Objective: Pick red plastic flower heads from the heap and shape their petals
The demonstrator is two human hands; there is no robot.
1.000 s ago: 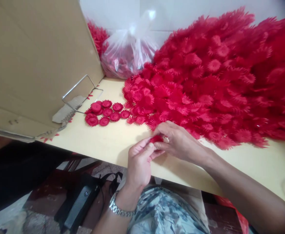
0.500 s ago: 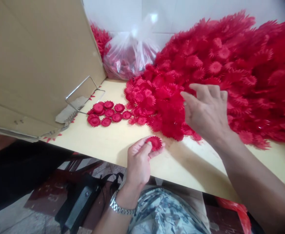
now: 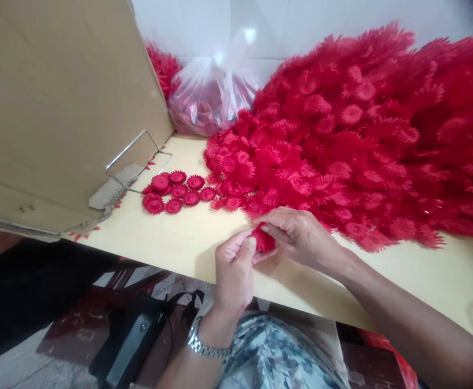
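A red, round piece with a toothed edge is between my two hands, just above the table's front part. My left hand is closed on it, thumb on top and fingers beneath. From the right, my right hand pinches the same red piece at its upper right edge. Whether the fingers hold a further piece cannot be made out. Behind my hands spreads a large heap of similar red toothed pieces. Several stacked round red pieces lie left of the heap.
A tall cardboard box stands at the left, with a bent metal wire frame by its lower edge. A tied clear plastic bag of red pieces sits against the wall. A black bag is below the table.
My right hand has come down and left from over the heap to the red piece in my left hand, and now grips it too. My left hand stays nearly in place.
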